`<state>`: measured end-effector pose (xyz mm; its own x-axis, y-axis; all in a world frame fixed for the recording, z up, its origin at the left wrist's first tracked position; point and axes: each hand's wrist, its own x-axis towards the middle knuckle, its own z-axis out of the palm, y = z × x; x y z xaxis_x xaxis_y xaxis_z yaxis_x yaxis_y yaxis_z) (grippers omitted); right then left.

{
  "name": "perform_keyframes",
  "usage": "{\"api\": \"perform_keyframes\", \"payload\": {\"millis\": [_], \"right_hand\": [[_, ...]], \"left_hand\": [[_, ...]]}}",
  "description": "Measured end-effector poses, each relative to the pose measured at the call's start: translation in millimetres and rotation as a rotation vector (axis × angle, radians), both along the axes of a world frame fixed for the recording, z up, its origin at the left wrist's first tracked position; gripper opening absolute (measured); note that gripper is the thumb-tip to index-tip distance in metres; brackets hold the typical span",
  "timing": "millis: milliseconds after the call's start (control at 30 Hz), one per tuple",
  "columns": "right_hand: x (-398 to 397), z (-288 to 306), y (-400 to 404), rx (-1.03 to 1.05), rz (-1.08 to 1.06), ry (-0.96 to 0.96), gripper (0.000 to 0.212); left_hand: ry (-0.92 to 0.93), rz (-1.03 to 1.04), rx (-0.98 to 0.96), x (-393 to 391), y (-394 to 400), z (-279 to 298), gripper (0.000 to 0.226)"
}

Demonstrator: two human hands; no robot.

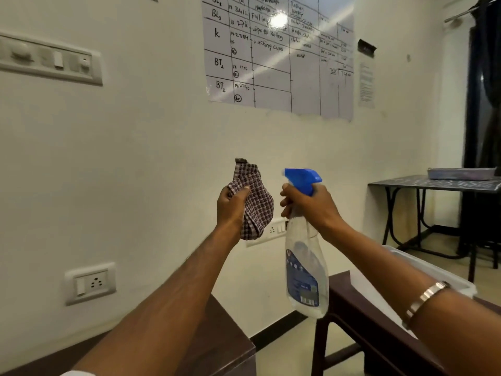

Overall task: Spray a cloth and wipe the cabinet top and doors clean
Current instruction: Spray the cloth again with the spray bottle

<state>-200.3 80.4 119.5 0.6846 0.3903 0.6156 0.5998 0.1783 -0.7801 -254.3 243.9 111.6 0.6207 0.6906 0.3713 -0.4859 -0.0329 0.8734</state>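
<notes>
My left hand [232, 206] grips a bunched brown-and-white checked cloth [256, 202], held up in front of the wall. Just to its right, my right hand [309, 204] holds the neck of a clear spray bottle [305, 267] with a blue trigger head [302, 180], the nozzle pointing left at the cloth. The bottle hangs upright with a blue label on its lower part. A dark brown cabinet top [225, 335] shows at the bottom, under my left forearm.
A dark brown wooden stand [360, 316] at lower right carries a white tray [433, 270]. A black-legged table [433, 185] stands at the right by dark curtains. Wall sockets [90, 283], a switch panel [48, 59] and a written chart [279, 55] are on the wall.
</notes>
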Motion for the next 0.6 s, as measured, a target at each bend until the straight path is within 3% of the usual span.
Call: {"api": "perform_keyframes", "payload": {"millis": [300,600], "right_hand": [[43,55,-76,0.091,-0.137,-0.028,0.03],[79,56,-161,0.108,-0.351,-0.05,0.033]], "left_hand": [[-0.019,-0.131,-0.006,44,-67,19,0.01],[0.012,-0.247,0.021,93,-150,15,0.017]]}}
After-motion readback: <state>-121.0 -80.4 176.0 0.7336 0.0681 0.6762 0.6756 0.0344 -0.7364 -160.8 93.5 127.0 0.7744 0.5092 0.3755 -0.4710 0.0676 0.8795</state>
